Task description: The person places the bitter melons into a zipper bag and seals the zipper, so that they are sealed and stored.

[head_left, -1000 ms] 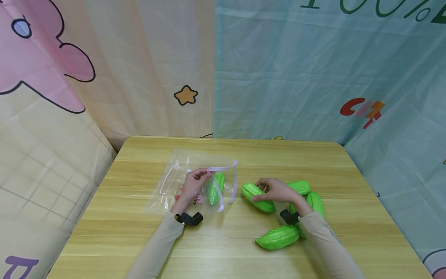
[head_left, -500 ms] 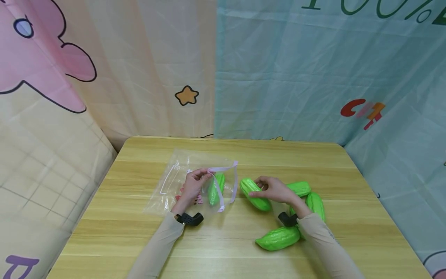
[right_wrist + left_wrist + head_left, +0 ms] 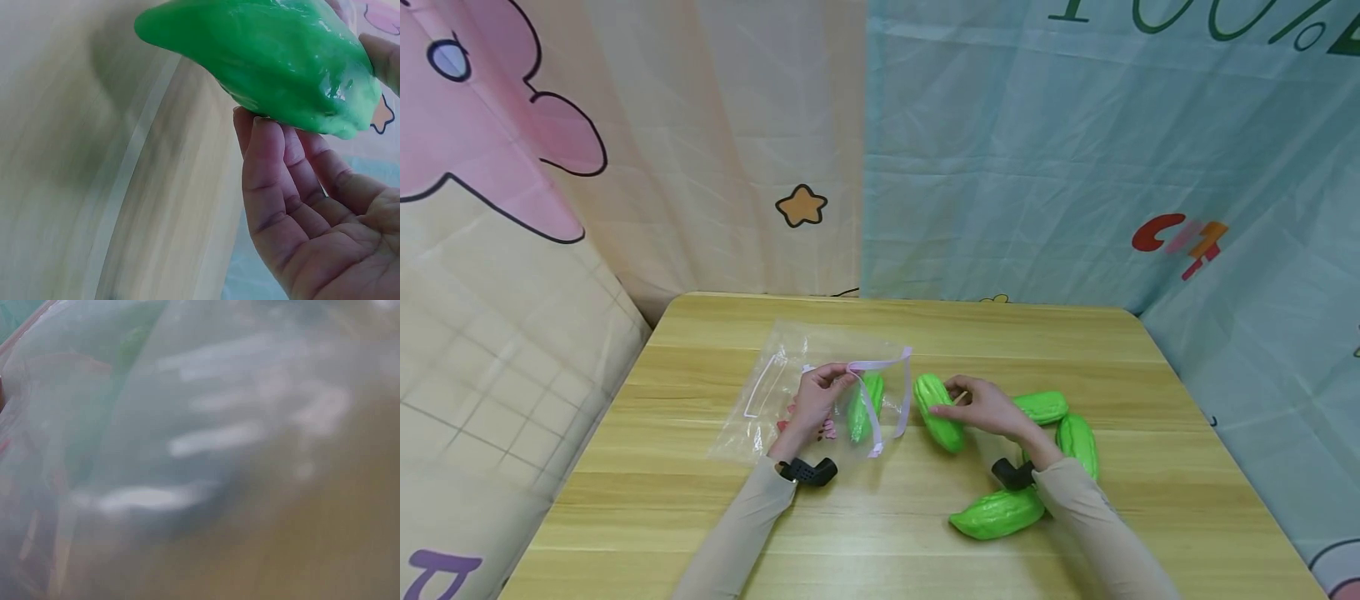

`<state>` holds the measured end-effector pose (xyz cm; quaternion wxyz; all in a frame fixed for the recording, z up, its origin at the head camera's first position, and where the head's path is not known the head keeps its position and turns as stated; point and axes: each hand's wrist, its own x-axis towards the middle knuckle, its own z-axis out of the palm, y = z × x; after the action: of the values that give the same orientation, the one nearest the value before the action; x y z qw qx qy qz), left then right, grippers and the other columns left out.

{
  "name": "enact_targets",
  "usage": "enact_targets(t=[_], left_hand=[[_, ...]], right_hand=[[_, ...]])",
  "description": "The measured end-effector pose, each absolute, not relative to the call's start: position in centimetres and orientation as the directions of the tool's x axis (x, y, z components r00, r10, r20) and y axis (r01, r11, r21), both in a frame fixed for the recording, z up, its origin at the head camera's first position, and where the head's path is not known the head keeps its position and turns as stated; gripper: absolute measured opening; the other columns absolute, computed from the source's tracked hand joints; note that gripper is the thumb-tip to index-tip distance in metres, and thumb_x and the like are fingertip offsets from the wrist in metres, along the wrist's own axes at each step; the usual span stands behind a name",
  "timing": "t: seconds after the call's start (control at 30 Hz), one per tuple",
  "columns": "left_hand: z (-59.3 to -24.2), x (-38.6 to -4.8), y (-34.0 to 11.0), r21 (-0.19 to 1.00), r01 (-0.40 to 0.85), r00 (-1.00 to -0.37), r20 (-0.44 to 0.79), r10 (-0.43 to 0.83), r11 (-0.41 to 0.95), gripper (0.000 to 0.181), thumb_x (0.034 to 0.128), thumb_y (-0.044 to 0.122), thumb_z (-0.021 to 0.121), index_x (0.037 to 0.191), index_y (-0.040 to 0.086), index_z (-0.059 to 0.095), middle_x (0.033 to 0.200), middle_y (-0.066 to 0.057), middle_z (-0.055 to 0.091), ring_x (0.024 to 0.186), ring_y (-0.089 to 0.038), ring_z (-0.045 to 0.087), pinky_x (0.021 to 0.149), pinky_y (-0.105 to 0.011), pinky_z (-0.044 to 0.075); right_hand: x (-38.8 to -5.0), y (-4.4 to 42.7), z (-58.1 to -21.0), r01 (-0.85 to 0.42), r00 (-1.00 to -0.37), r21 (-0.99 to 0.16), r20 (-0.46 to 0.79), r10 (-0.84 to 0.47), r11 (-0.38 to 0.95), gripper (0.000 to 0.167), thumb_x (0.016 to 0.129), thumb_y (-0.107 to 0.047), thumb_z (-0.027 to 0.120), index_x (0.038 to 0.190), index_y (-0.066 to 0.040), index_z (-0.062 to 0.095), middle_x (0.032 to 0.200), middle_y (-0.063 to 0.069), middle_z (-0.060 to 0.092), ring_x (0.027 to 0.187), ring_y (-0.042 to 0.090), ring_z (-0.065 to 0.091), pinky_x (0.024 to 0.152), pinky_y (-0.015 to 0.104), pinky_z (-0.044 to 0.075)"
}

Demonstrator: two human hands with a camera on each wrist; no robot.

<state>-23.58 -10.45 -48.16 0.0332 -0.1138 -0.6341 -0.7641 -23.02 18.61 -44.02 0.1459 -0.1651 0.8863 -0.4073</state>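
from the head view, i'm seeing the left hand [image 3: 816, 402] pinching a clear bag [image 3: 805, 343]; at its three o'clock, the right hand [image 3: 988, 406] is holding a green gourd [image 3: 937, 417]. the left wrist view is blurring. from the right wrist, fingers [image 3: 262, 172] are spanning the gourd's width, gripping it.

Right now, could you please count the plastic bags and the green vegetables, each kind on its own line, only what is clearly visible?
Plastic bag: 1
Green vegetables: 5 (1 in the right hand, 1 seen through the bag, 3 on the table)
Total: 6
Any hidden behind the right arm are not counted.
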Motion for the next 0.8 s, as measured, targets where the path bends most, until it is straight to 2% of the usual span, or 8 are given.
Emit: enact_targets(t=[0.27, 0.5, 0.8], left_hand=[[-48.2, -23.6, -10.4, 0.962, 0.196, -0.972, 0.216, 0.092, -0.191, 0.022, 0.0882, -0.003, 0.064, 0.104, -0.017, 0.06, 0.089, 0.003, 0.071, 0.088, -0.011, 0.062, 0.077, -0.023, 0.047], [-48.2, -23.6, -10.4, 0.962, 0.193, -0.973, 0.213, 0.09, -0.191, 0.019, 0.0878, -0.002, 0.064, 0.103, -0.014, 0.062, 0.089, 0.004, 0.071, 0.089, -0.011, 0.061, 0.078, -0.023, 0.047], [-50.3, -24.9, -10.4, 0.962, 0.18, -0.977, 0.199, 0.078, -0.206, 0.022, 0.088, -0.002, 0.064, 0.105, -0.015, 0.061, 0.089, 0.005, 0.071, 0.091, -0.012, 0.062, 0.079, -0.023, 0.047]], right_hand=[[-23.4, 17.8, -44.3, -0.095, -0.915, -0.823, -0.15, -0.374, 0.56, 0.056, 0.081, -0.039, 0.075, 0.117, -0.001, 0.058, 0.1, 0.007, 0.06, 0.086, 0.018, 0.06, 0.068, 0.031, 0.052], [-23.4, 17.2, -44.5, 0.002, -0.909, -0.882, -0.197, -0.366, 0.471, 0.057, 0.081, -0.034, 0.076, 0.119, 0.002, 0.055, 0.104, 0.013, 0.059, 0.085, 0.021, 0.06, 0.069, 0.037, 0.055], [-23.4, 16.5, -44.5, 0.078, -0.882, -0.928, -0.235, -0.409, 0.365, 0.056, 0.084, -0.029, 0.074, 0.119, 0.006, 0.049, 0.101, 0.016, 0.061, 0.079, 0.023, 0.064, 0.073, 0.044, 0.054]])
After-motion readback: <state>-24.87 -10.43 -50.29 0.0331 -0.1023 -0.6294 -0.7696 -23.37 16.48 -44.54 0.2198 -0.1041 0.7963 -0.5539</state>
